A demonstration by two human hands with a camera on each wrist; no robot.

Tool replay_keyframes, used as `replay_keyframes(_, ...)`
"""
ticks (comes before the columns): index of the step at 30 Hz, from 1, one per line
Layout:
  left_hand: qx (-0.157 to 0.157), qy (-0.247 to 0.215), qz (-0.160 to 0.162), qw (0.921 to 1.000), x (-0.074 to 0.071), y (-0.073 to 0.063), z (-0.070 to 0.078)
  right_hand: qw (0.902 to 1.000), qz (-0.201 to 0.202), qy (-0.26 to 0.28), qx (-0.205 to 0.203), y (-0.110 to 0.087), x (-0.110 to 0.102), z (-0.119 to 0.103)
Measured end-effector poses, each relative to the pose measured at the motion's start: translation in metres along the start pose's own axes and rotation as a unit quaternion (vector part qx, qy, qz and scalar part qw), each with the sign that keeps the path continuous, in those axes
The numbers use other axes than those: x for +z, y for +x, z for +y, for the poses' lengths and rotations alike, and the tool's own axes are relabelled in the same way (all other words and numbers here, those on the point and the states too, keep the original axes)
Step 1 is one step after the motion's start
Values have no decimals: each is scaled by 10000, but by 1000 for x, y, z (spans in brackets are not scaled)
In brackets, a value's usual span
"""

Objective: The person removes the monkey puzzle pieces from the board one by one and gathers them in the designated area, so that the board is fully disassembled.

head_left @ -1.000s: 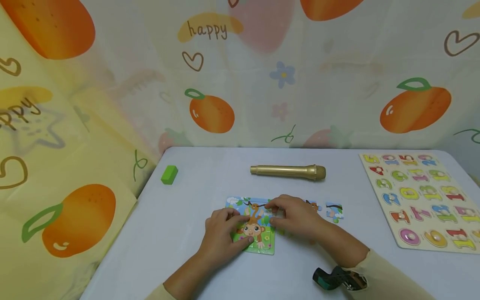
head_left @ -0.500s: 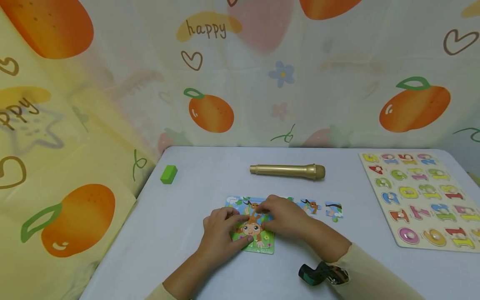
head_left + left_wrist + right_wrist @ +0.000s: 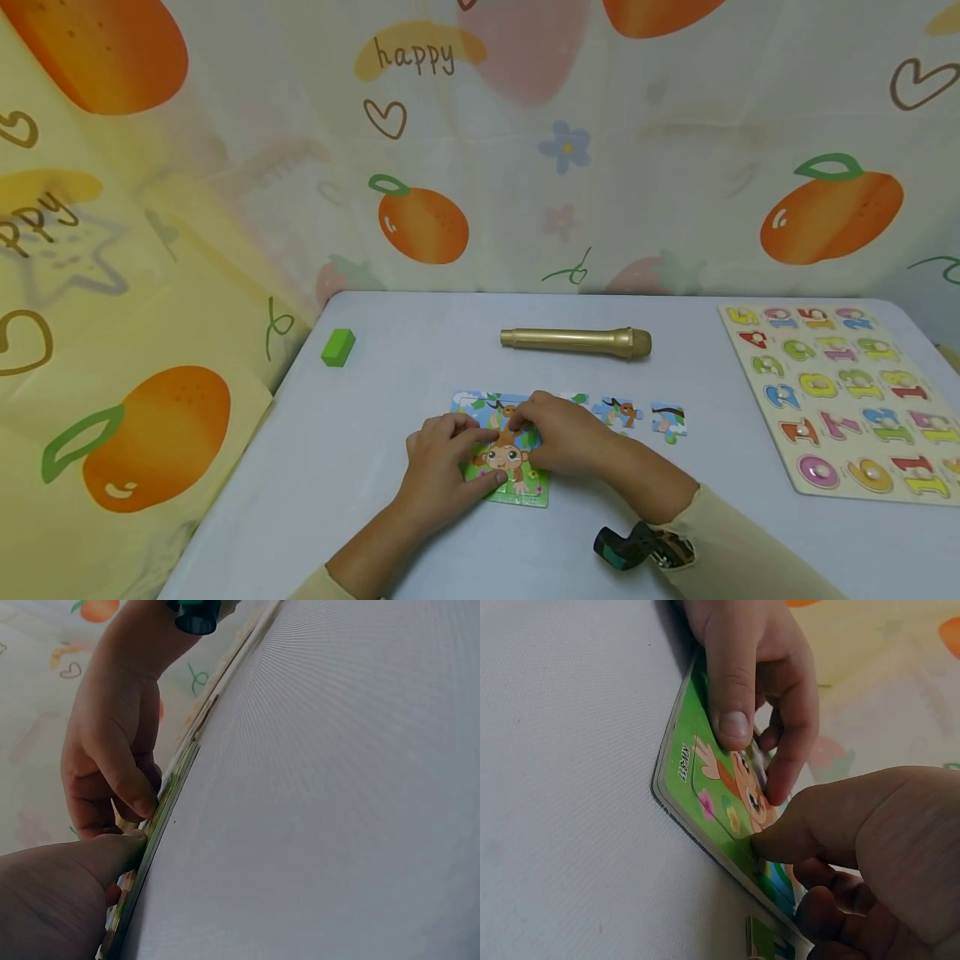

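A monkey jigsaw puzzle (image 3: 531,492) in a thin, green-edged tray lies before me. My left hand (image 3: 444,468) rests over its left side, thumb and index fingertip on the picture. My right hand (image 3: 567,435) is over the upper right part, covering the picture there. In the right wrist view, the right thumb (image 3: 787,825) touches the puzzle face while the other fingers curl in near the tray's edge; whether they pinch a piece I cannot tell. To the right lie loose jigsaw pieces, one with a small brown animal (image 3: 619,412) and one with a branch (image 3: 669,421).
Behind the puzzle lies a gold microphone (image 3: 575,341). A green block (image 3: 338,347) sits at the back left of the white table (image 3: 390,383). On the right is a number board (image 3: 838,404) with knobbed pieces. A printed cloth (image 3: 517,167) hangs behind.
My right hand has moved left, further over the puzzle, and now covers more of its upper right part. The animal piece beside it shows more fully. The left hand stays in place.
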State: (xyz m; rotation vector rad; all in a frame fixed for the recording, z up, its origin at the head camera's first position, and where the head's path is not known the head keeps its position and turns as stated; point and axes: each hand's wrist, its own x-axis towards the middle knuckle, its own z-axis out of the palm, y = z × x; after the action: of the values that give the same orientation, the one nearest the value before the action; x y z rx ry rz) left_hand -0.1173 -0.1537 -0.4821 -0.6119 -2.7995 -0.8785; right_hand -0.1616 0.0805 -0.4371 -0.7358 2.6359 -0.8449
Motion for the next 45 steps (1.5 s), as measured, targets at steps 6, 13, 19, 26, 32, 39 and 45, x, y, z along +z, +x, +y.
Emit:
replay_keyframes(6,-36,-30,25,10000,0,0,1,10000,45,-20,-74,1,1,2)
replay_keyframes(13,7,-28,56,10000,0,0,2,9996,-86,207,-165,0,-4,3)
replay_keyframes(19,13,-23,51,10000,0,0,1,9985,-104,430,-322,-2,-5,7)
replay_keyframes(26,55,-27,38,10000,1,2,0,9968,-41,634,-490,-1,-5,10)
replay_keyframes(32,-19,-79,-7,10000,1,3,0,9958,-47,817,-413,-1,-5,13)
replay_keyframes(39,-44,-72,-27,10000,1,2,1,9940,-10,1040,-349,-4,-8,14)
replay_keyframes(45,-80,-37,-1,10000,1,1,0,9940,32,1061,-268,-14,-12,18)
